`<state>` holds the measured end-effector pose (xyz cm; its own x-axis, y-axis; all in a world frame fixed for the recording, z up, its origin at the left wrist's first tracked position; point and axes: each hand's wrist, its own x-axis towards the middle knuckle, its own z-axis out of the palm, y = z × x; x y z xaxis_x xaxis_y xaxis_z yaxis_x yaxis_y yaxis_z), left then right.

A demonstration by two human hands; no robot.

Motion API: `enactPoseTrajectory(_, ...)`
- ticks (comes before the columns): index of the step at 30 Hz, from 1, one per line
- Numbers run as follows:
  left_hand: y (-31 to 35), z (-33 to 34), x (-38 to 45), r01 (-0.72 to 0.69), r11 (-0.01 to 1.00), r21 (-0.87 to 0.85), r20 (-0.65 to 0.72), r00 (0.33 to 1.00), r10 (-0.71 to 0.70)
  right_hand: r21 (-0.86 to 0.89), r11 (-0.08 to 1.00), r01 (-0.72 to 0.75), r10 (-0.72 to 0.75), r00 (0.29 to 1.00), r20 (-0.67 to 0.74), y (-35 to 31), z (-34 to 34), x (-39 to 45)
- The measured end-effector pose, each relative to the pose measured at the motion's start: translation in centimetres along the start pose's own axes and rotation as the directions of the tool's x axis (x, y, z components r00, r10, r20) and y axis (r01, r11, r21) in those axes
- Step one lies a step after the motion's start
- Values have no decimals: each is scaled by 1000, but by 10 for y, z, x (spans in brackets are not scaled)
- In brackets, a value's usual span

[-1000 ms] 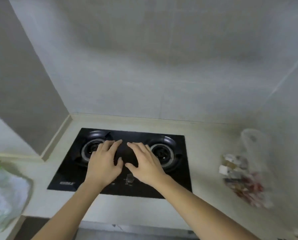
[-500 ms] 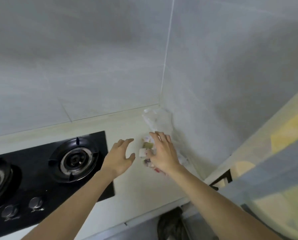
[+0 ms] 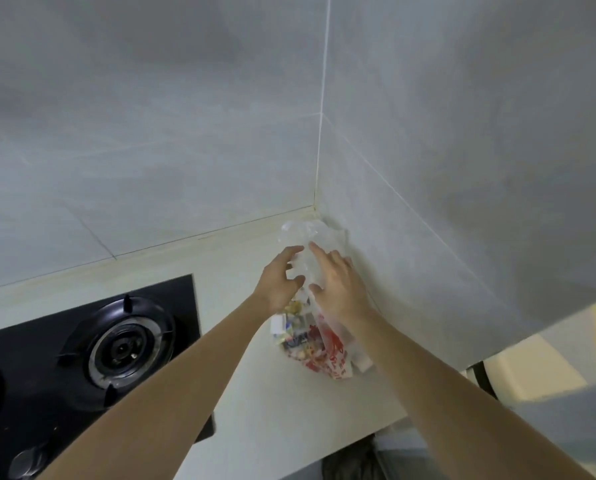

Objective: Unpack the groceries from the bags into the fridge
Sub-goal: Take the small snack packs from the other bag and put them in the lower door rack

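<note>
Left hand [image 3: 278, 285]: fingers [image 3: 289, 252] curved, thumb and fingertips at the clear upper part of the plastic bag [image 3: 310, 306]; a firm pinch cannot be told. Right hand [image 3: 336, 285]: fingers spread and relaxed, laid against the bag's right side. The bag's crumpled top rises just beyond both sets of fingers, into the wall corner [image 3: 315, 206]. Below the wrists its lower part lies on the pale table [image 3: 272, 393], packed with small colourful packets, red print showing. Well left of the left fingers, a black gas hob [image 3: 82, 358] with one burner [image 3: 123, 349] in view.
</note>
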<state>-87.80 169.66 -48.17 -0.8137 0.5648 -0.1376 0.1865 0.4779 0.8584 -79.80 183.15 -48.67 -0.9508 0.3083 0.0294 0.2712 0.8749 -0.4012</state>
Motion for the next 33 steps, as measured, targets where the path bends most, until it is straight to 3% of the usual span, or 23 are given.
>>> enactPoseTrajectory(4, 1, 7, 4, -110, 992, -54, -60, 992, 107, 79, 997, 5, 3, 995, -104, 13, -3, -1)
enactPoseTrajectory(9, 7, 9, 10, -89, 971, -220, -157, 986, 55, 197, 979, -62, 104, 972, -212, 24, -8, -19)
enactPoseTrajectory(13, 7, 12, 21, 24, 945, -325, -32, 999, -37, 272, 956, -111, 194, 933, -304, 21, -18, -33)
enactPoseTrajectory(15, 6, 16, 31, 49, 961, -271, 37, 998, -41, 278, 950, -140, 228, 921, -316, 24, -21, -38)
enactPoseTrajectory(19, 7, 25, 52, 54, 997, -56, 27, 998, -53, 269, 952, -149, 240, 906, -349, 34, -29, -41)
enactPoseTrajectory(23, 10, 35, 63, 151, 982, -113, 93, 986, -141, 229, 972, -57, 157, 879, -449, 33, -33, -42)
enactPoseTrajectory(29, -1, 20, 55, 13, 970, 244, 78, 996, -33, 241, 970, -36, 128, 916, -379, 30, -38, -38)
enactPoseTrajectory(33, -14, -12, 41, -1, 976, 216, -16, 1000, 5, 249, 969, 10, 86, 924, -371, 24, -46, -35)
